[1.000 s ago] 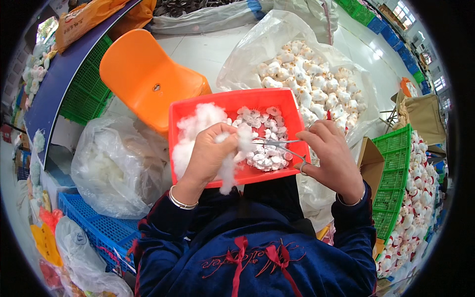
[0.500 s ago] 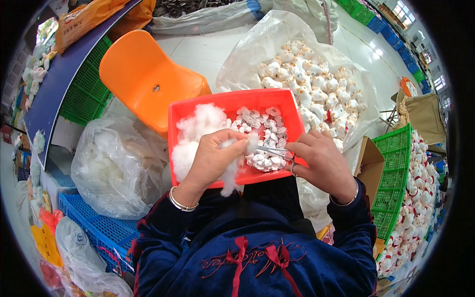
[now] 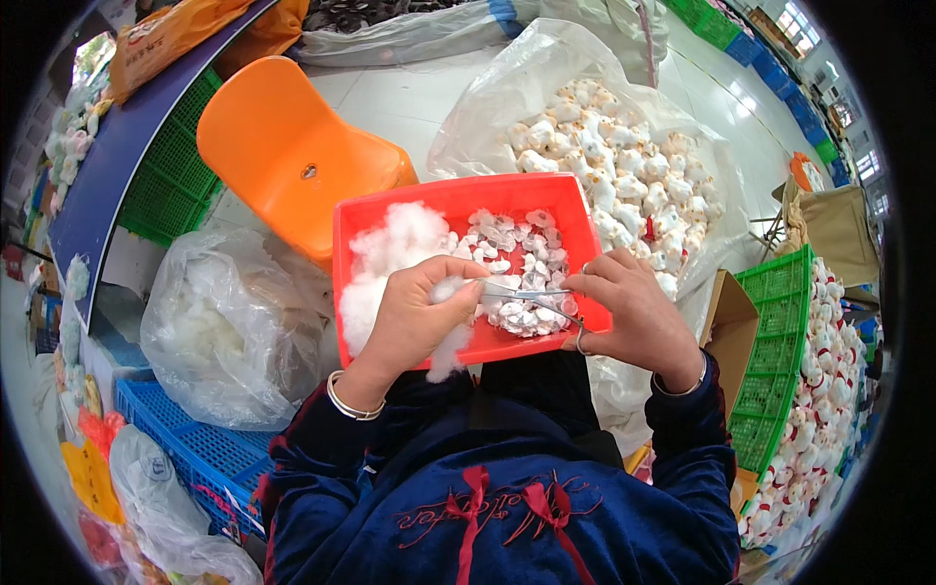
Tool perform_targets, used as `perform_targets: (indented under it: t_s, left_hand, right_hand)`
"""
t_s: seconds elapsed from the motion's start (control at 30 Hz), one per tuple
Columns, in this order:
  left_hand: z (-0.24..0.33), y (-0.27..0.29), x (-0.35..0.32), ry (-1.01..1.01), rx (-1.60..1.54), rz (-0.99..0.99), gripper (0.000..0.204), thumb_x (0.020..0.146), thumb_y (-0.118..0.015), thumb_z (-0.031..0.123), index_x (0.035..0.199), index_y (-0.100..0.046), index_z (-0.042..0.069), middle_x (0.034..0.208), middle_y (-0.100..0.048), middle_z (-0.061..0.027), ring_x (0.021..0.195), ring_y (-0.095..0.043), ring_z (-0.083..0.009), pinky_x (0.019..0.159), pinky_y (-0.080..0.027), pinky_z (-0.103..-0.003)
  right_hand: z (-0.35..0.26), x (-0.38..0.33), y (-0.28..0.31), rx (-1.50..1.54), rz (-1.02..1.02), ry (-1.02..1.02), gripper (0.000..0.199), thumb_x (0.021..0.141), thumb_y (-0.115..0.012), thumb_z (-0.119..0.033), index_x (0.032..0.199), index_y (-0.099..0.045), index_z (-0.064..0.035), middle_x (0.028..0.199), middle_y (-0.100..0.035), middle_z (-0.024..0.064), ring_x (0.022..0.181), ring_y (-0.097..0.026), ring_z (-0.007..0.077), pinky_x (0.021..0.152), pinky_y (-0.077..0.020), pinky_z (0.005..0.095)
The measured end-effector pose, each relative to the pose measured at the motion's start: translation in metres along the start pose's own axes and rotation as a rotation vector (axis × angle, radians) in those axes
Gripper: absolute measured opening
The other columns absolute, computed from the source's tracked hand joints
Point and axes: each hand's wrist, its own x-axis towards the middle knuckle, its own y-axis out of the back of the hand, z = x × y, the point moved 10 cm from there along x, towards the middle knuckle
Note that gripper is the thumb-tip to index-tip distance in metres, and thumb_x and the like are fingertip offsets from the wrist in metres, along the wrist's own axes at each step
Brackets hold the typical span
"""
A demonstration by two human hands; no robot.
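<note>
My left hand (image 3: 426, 310) is closed in a pinch on a tuft of white fluffy stuffing (image 3: 450, 353), which hangs below the fingers. Scissor-handled metal forceps (image 3: 531, 294) are in my right hand (image 3: 632, 310), their tips reaching the stuffing at my left fingertips. Any small piece hidden inside that pinch cannot be made out. Both hands are over a red plastic tray (image 3: 343, 226) at my lap. In it, a heap of white stuffing (image 3: 405, 234) fills the left side, and many small white and translucent pieces (image 3: 534, 255) are spread on the right.
Beyond the tray, a clear bag (image 3: 478, 117) holds many small white stuffed pieces. An orange chair (image 3: 292, 146) stands front left, above a plastic bag of stuffing (image 3: 229, 331) and a blue crate (image 3: 195, 444). At right are a cardboard box (image 3: 726, 317) and a green crate (image 3: 770, 361).
The forceps' tips have moved slightly left, toward my left fingers, and the handles look a little wider apart. My left hand has barely shifted.
</note>
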Motion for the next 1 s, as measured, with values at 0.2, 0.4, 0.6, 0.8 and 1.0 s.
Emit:
perform_targets:
  t_s: [0.2,0.4,0.6,0.8,1.0]
  left_hand:
    - [-0.003,-0.006,0.000,0.036,-0.159,-0.055,0.018,0.099,-0.068,0.009,0.113,-0.075,-0.001,0.082,-0.072,-0.0027,0.071,-0.064,-0.0051,0.065,-0.051,-0.021]
    - [-0.012,-0.006,0.002,0.051,-0.203,-0.030,0.016,0.100,-0.068,0.011,0.110,-0.073,-0.001,0.085,-0.072,-0.0051,0.069,-0.066,-0.0076,0.059,-0.052,-0.022]
    - [-0.019,0.002,0.005,0.087,-0.427,0.070,0.017,0.101,-0.067,0.013,0.110,-0.070,-0.001,0.091,-0.073,-0.0072,0.070,-0.066,-0.0094,0.059,-0.053,-0.023]
    - [-0.011,-0.004,0.005,0.083,-0.352,0.047,0.016,0.099,-0.068,0.013,0.109,-0.071,0.000,0.086,-0.071,-0.0036,0.065,-0.057,-0.0041,0.056,-0.044,-0.019]
    - [-0.014,0.003,0.005,0.011,-0.253,0.072,0.014,0.098,-0.070,0.012,0.106,-0.071,0.001,0.085,-0.071,-0.0050,0.071,-0.061,-0.0053,0.060,-0.050,-0.021]
  right_hand:
    - [-0.005,0.000,-0.001,-0.040,-0.061,-0.043,0.034,0.076,-0.082,-0.022,0.107,-0.075,-0.0103,0.091,-0.066,0.0056,0.096,-0.062,0.0263,0.085,-0.0437,0.0435]
    - [-0.002,-0.001,-0.003,-0.029,-0.018,-0.019,0.042,0.072,-0.082,-0.018,0.113,-0.072,-0.0097,0.101,-0.066,0.0083,0.106,-0.060,0.0285,0.090,-0.0445,0.0410]
    - [-0.021,-0.001,0.023,-0.105,0.165,0.020,0.048,0.070,-0.084,-0.017,0.116,-0.070,-0.0099,0.107,-0.065,0.0093,0.111,-0.058,0.0289,0.093,-0.0436,0.0412]
    - [-0.010,-0.001,0.006,-0.142,0.066,-0.038,0.037,0.072,-0.083,-0.017,0.108,-0.073,-0.0118,0.096,-0.065,0.0057,0.099,-0.060,0.0260,0.081,-0.0429,0.0418]
    - [-0.012,0.008,-0.008,-0.010,-0.004,0.015,0.039,0.074,-0.082,-0.017,0.111,-0.072,-0.0090,0.100,-0.065,0.0080,0.101,-0.060,0.0284,0.086,-0.0458,0.0427]
